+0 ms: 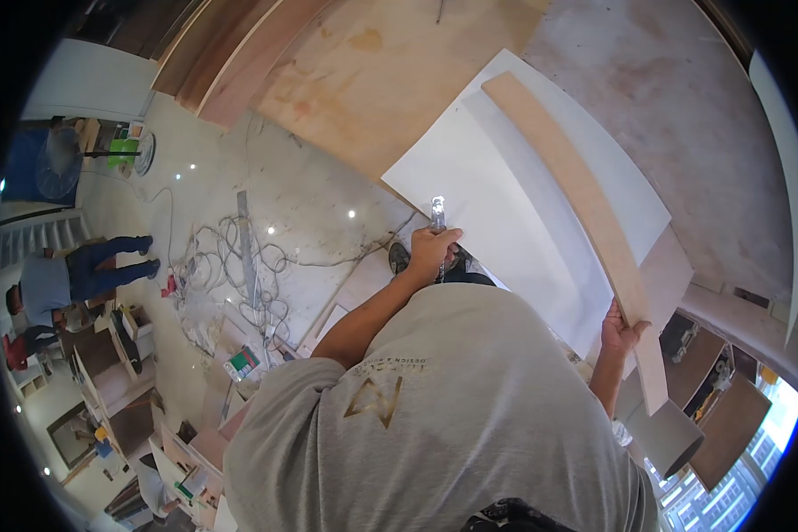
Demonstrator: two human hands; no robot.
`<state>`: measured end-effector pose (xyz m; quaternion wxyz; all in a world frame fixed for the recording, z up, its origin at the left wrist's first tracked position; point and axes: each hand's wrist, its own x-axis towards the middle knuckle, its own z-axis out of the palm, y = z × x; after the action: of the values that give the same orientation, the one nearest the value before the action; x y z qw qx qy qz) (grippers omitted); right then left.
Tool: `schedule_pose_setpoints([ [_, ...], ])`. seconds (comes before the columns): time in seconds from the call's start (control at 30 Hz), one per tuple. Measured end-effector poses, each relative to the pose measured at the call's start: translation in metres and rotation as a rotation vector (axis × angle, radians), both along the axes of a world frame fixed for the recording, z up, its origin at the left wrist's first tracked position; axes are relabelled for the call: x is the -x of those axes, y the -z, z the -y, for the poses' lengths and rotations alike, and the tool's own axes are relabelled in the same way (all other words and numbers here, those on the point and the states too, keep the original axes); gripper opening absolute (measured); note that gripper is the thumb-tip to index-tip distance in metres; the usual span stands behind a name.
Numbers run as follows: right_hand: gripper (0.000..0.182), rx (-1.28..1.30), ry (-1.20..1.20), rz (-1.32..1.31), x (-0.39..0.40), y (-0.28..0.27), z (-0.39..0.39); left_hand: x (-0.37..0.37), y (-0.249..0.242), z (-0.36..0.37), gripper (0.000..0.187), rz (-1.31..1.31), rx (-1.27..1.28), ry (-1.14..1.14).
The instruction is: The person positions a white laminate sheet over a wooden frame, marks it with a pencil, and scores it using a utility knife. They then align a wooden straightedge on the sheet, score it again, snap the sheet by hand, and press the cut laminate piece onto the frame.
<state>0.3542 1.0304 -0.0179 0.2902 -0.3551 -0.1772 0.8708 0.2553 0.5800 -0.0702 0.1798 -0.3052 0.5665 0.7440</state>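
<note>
A long, slightly curved wooden strip (563, 182) lies across a white sheet (505, 199) on the work surface. Near the strip's lower end, my right hand (623, 328) grips it, with the thumb over its face. My left hand (434, 253) is closed around a shiny, narrow tool (438, 213), beside the sheet's near edge. The tool points away from my body, and its exact kind cannot be made out. My left fingers do not touch the strip.
Wooden boards (230, 66) stand at the upper left. Tangled cables (239, 275) lie on the floor (319, 191) to my left. A person (49, 284) is at the far left. A grey cylinder (665, 434) and brown panels (731, 430) are at the lower right.
</note>
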Motion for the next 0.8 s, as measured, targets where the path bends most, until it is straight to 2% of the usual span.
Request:
schedule_pose_setpoints([
  [0.2,0.073,-0.028,-0.025,-0.006,0.002,0.001,-0.006,0.022,-0.066,0.031,0.018,-0.038,0.212,-0.144],
  [0.3,0.073,-0.028,-0.006,0.013,0.003,0.010,-0.011,0.026,-0.084,0.053,0.016,-0.235,0.142,-0.226],
  [0.5,0.072,0.104,0.049,0.046,0.005,0.050,-0.011,0.026,-0.108,0.116,0.014,-0.426,0.489,-0.323],
  [0.63,0.070,0.140,0.085,0.124,0.014,0.087,-0.018,0.027,-0.158,0.167,0.023,-0.449,0.680,-0.463],
  [0.7,0.068,0.175,0.059,0.062,0.025,0.092,-0.019,0.028,-0.174,0.197,0.023,-0.465,0.699,-0.543],
  [0.73,0.066,0.123,0.070,0.141,0.034,0.084,-0.016,0.028,-0.185,0.208,0.023,-0.471,0.756,-0.558],
  [0.8,0.064,0.128,0.033,0.089,0.052,0.081,-0.023,0.029,-0.203,0.235,0.024,-0.471,0.863,-0.589],
])
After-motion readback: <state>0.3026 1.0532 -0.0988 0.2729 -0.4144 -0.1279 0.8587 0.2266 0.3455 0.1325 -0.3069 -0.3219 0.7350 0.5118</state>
